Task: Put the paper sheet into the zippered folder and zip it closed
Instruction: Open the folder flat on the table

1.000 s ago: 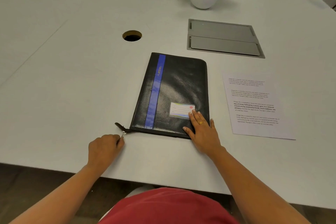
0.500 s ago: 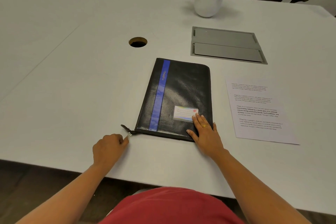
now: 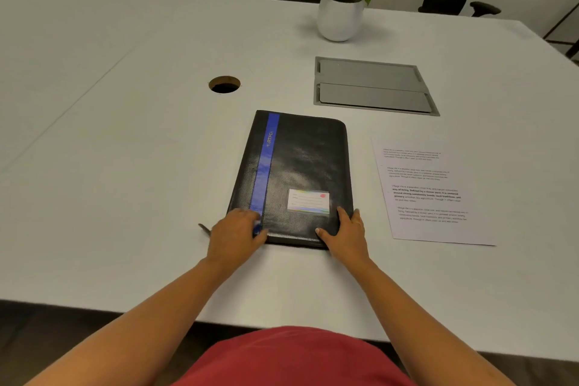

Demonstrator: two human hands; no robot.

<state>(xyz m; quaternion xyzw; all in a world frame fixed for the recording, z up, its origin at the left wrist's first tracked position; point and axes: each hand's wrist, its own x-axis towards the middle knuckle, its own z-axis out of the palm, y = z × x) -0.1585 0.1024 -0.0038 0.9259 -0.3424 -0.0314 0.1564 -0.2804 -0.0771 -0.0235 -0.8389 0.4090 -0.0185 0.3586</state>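
Note:
A black zippered folder [image 3: 300,166] with a blue stripe and a small label card lies flat and closed in the middle of the white table [image 3: 125,166]. My left hand [image 3: 235,235] grips its near left corner, fingers on the cover over the stripe. The zipper's tail strap [image 3: 204,228] sticks out just left of that hand; the pull itself is hidden. My right hand [image 3: 347,232] holds the near right corner, thumb along the near edge. The printed paper sheet [image 3: 429,194] lies flat on the table to the right of the folder, apart from it.
A round cable hole [image 3: 224,84] is in the table beyond the folder on the left. A grey flap panel [image 3: 372,86] is set in the table beyond it on the right. A potted plant [image 3: 340,16] stands further back. Office chairs line the far edge.
My left hand has left the zipper pull and moved right onto the folder's near left corner. My right hand slid from the cover to the near right corner.

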